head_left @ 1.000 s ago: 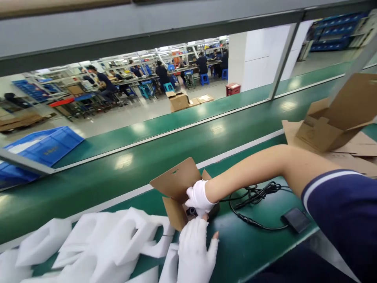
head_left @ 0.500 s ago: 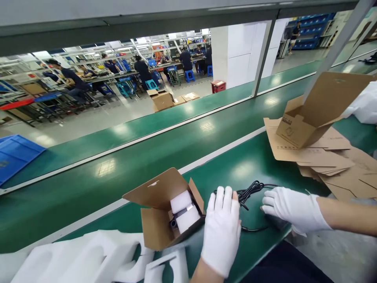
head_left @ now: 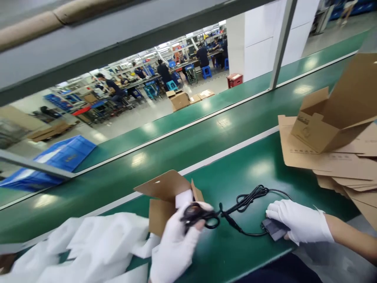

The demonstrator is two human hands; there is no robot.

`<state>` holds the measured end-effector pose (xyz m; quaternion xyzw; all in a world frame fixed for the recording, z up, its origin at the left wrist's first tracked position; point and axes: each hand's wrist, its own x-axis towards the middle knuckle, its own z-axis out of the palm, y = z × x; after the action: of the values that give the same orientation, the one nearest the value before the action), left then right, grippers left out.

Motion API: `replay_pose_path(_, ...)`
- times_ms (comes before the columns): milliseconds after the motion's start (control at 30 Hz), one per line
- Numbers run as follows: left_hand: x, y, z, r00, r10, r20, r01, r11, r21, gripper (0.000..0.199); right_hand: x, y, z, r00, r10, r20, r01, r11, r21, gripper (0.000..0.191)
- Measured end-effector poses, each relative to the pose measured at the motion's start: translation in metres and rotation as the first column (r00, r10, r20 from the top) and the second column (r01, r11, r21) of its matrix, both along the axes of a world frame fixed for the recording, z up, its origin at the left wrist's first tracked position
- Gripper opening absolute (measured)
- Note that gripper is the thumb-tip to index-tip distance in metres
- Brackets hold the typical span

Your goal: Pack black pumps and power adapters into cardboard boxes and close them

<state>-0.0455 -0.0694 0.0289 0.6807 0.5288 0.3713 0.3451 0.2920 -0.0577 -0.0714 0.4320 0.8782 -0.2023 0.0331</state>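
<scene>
My left hand [head_left: 175, 243], in a white glove, is closed round a coiled bundle of black cable [head_left: 196, 214] just in front of an open cardboard box [head_left: 159, 216]. White foam [head_left: 183, 197] shows inside the box; my hand hides the rest of its contents. My gloved right hand [head_left: 294, 221] grips a dark power adapter [head_left: 276, 229] near the bench's front edge. A black cord bundle [head_left: 250, 199] lies on the green surface between my hands. Its thin leads run to the adapter and towards the cable in my left hand.
White foam pieces [head_left: 97, 243] are heaped at the lower left. Flattened cardboard [head_left: 338, 163] is stacked at right, with an open carton [head_left: 316, 131] on top. A green conveyor belt [head_left: 182, 141] runs behind, below a metal frame. A blue crate [head_left: 70, 155] stands beyond, and people sit at far benches.
My left hand has moved left towards the box and turned, now holding the coiled cable. The adapter under my right hand has come into clearer view. The camera view has turned left.
</scene>
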Motion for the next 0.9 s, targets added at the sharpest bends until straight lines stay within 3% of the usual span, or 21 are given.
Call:
replay_pose_path(67,-0.024,-0.007,0.006,0.935,0.332,0.129,-0.340,0.939,0.054,0.033,-0.013,0.008,-0.007,0.997,0.079,0.019,-0.080,0.996,0.036,0.031)
replay_pose_path(133,-0.042,-0.010,0.007,0.829,0.543,0.130,-0.556,0.826,0.096,0.043,-0.031,0.017,-0.005,0.990,0.141,0.006,-0.141,0.986,0.090,0.023)
replay_pose_path(233,-0.059,-0.009,0.005,0.728,0.684,0.046,-0.684,0.721,0.110,0.050,-0.069,0.025,0.020,0.944,0.295,-0.150,-0.264,0.944,0.196,0.006)
replay_pose_path(300,-0.067,-0.009,0.003,0.685,0.729,0.017,-0.726,0.680,0.099,0.052,-0.101,0.027,0.044,0.848,0.430,-0.309,-0.323,0.882,0.342,0.017)
replay_pose_path(367,-0.073,-0.011,0.001,0.680,0.733,-0.002,-0.731,0.678,0.070,0.053,-0.137,0.026,0.064,0.737,0.549,-0.396,-0.344,0.808,0.479,0.019)
replay_pose_path(433,-0.081,-0.013,-0.002,0.690,0.724,-0.030,-0.721,0.690,0.070,0.055,-0.170,0.024,0.075,0.694,0.618,-0.368,-0.381,0.750,0.541,0.016)
replay_pose_path(533,-0.094,-0.016,-0.009,0.722,0.671,-0.166,-0.655,0.741,0.145,0.050,-0.204,0.019,0.074,0.744,0.632,-0.217,-0.405,0.685,0.606,0.015)
replay_pose_path(633,-0.104,-0.011,-0.014,0.727,0.544,-0.418,-0.471,0.839,0.272,0.040,-0.216,0.018,0.063,0.782,0.603,-0.156,-0.377,0.658,0.652,0.020)
replay_pose_path(700,-0.107,-0.005,-0.015,0.650,0.476,-0.593,-0.344,0.880,0.329,0.036,-0.216,0.019,0.057,0.793,0.589,-0.155,-0.372,0.671,0.642,0.027)
replay_pose_path(767,-0.107,0.002,-0.010,0.505,0.424,-0.752,-0.274,0.905,0.326,0.032,-0.215,0.020,0.052,0.814,0.565,-0.137,-0.372,0.687,0.624,0.037)
replay_pose_path(833,-0.103,0.008,-0.003,0.356,0.343,-0.870,-0.256,0.931,0.262,0.027,-0.214,0.022,0.049,0.833,0.543,-0.106,-0.378,0.698,0.608,0.044)
replay_pose_path(900,-0.097,0.011,0.004,0.259,0.238,-0.936,-0.262,0.950,0.169,0.023,-0.213,0.024,0.045,0.832,0.545,-0.107,-0.377,0.695,0.612,0.046)
